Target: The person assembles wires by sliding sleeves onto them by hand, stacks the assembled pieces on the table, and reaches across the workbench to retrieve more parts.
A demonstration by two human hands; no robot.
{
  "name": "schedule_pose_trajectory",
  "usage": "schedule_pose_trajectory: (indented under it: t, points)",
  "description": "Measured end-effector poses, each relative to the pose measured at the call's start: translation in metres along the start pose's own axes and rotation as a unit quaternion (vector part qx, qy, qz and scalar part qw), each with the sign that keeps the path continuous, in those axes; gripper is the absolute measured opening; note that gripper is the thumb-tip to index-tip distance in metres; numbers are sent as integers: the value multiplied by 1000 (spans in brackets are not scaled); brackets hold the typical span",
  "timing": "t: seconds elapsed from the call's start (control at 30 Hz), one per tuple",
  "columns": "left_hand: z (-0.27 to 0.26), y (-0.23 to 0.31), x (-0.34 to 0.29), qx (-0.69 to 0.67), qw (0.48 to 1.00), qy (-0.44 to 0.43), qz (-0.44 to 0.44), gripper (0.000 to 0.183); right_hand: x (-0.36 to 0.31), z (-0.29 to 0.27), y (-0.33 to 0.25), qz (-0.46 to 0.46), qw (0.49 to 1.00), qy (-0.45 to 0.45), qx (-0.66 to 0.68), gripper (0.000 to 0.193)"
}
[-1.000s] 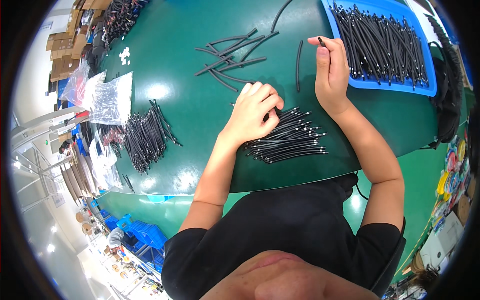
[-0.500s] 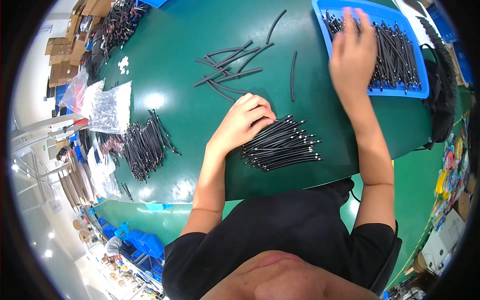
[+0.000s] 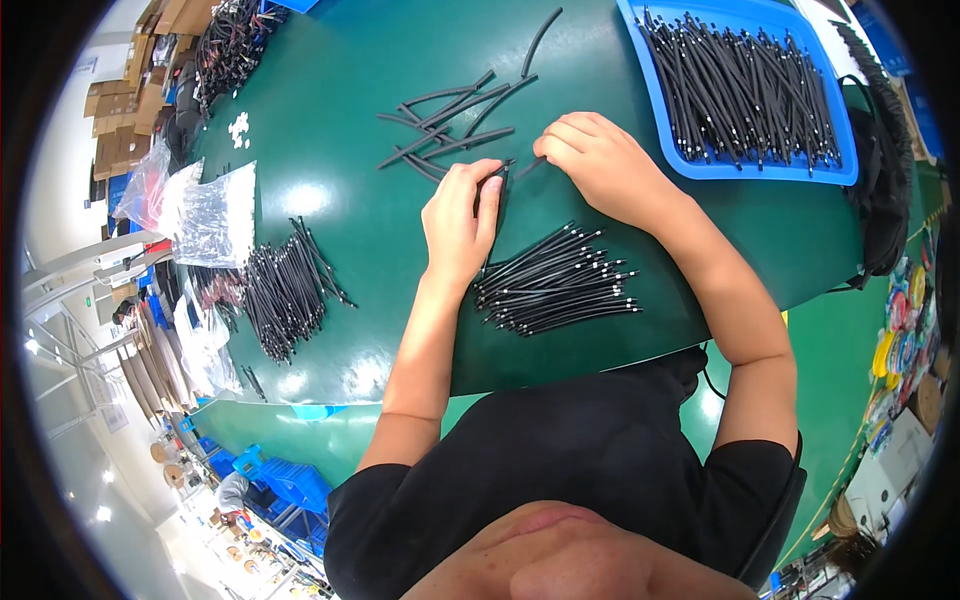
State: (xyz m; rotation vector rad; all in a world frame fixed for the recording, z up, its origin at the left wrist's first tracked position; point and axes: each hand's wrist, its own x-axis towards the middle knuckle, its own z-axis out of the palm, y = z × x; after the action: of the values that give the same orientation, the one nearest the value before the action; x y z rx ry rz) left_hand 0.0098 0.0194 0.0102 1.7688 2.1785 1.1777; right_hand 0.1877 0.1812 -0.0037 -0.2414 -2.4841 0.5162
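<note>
My left hand (image 3: 460,218) pinches a thin black cable (image 3: 502,198) with a pale end, which stands upright between thumb and fingers. Close to its upper end, my right hand (image 3: 605,170) grips a short dark grey tube (image 3: 530,167), whose free end points at the cable. The two tips look near each other; whether they touch I cannot tell. Below my hands lies a neat bundle of black cables (image 3: 555,285) with silvery ends. Farther off, several loose dark tubes (image 3: 490,137) lie crossed on the green table (image 3: 330,150).
A blue tray (image 3: 800,176) full of black cables (image 3: 740,90) stands at the far right. On the left are another cable pile (image 3: 285,300), clear plastic bags (image 3: 220,220) and small white pieces (image 3: 239,130). A black bag (image 3: 880,220) hangs by the table's right edge.
My right hand has come from the blue tray to the middle and now holds the tube that lay alone there. My left hand has left the bundle's edge and holds one cable upright.
</note>
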Motion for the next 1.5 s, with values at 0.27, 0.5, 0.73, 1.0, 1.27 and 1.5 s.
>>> schedule_pose_trajectory:
  t: [0.27,0.5,0.73,1.0,1.27,1.5]
  points:
    - [-4,4,1,31,999,22,27,21,5,-9,-12,13,999,36,16,18]
    - [3,-1,-1,17,998,61,31,14,5,-3,-11,13,999,52,1,19]
    - [3,-1,0,26,997,49,44,13,5,-3,-16,17,999,25,-14,14]
    - [5,0,0,25,998,46,43,10,4,-4,-14,10,999,26,-19,14]
    - [2,-7,0,20,998,24,57,9,1,2,-18,67,995,-5,74,14]
    - [2,-5,0,8,998,27,52,9,2,-4,-15,54,997,-32,50,14]
